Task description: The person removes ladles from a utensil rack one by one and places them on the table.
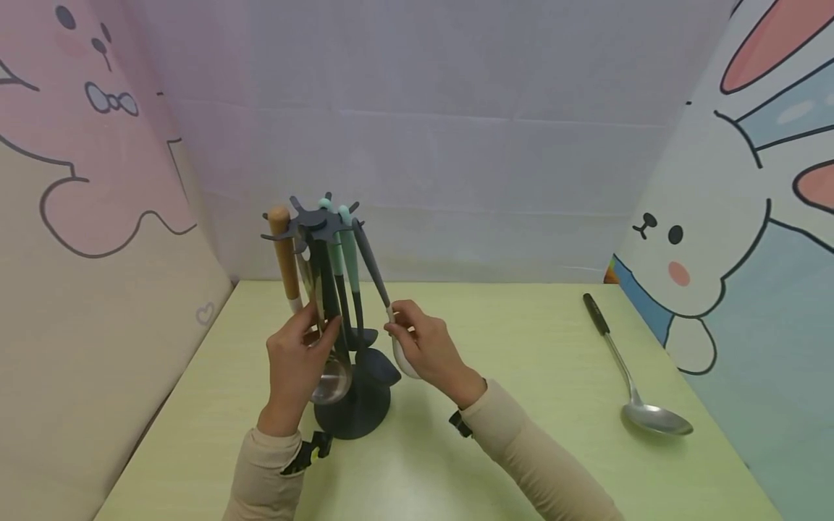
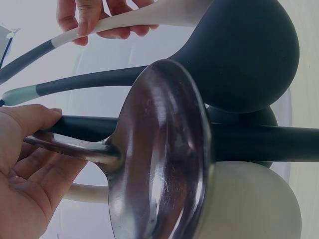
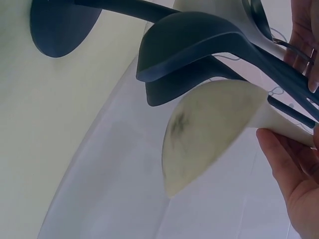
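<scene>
A black rotating utensil stand (image 1: 355, 420) carries several hanging kitchen tools. My left hand (image 1: 292, 365) grips the neck of a stainless steel ladle (image 2: 159, 149) on the stand's near side, its thumb by the black pole. At the stand's right, my right hand (image 1: 430, 349) pinches the pale neck of a cream ladle (image 3: 209, 129). This ladle's dark grey handle (image 1: 371, 260) slants up to the hook ring (image 1: 316, 221). Between the hands hang dark-headed tools with mint handles (image 1: 350, 253). A wooden-handled tool (image 1: 284, 260) hangs at the left.
On the table's right side lies a large metal serving spoon (image 1: 654, 418) with a black handle. The pale green tabletop (image 1: 521, 463) is bounded by a plain back curtain (image 1: 456, 145) and cartoon-printed side curtains (image 1: 691, 217).
</scene>
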Available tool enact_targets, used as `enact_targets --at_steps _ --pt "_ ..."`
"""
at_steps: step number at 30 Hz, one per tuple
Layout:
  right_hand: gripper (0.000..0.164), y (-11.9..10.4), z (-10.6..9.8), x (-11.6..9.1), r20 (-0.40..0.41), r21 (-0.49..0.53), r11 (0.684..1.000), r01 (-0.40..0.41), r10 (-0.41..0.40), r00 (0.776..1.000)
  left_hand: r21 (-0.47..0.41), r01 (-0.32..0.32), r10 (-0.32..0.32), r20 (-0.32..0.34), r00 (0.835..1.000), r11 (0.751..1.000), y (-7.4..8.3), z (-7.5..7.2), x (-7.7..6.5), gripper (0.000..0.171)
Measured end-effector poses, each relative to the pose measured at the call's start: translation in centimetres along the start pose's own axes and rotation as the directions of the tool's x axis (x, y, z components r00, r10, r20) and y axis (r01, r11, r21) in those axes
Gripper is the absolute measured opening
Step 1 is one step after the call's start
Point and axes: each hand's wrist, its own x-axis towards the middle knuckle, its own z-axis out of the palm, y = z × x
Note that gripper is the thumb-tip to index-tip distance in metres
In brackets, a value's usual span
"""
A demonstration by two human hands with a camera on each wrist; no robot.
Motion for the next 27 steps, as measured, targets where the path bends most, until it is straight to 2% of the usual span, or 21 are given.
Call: enact_targets --at_steps 14,27 --pt "0.021 0.1 -1.0 0.2 -0.02 -0.01 1.0 0.007 -0.007 1.0 -0.008 -0.002 0.001 -0.007 1.0 1.0 0.0 0.0 -0.1 0.029" --pt "0.021 0.9 -1.9 0.0 -0.04 -0.025 0.999 -0.035 0.034 0.999 -0.019 0.004 -0.004 -0.004 1.0 1.0 -0.2 0.1 -0.1 0.029"
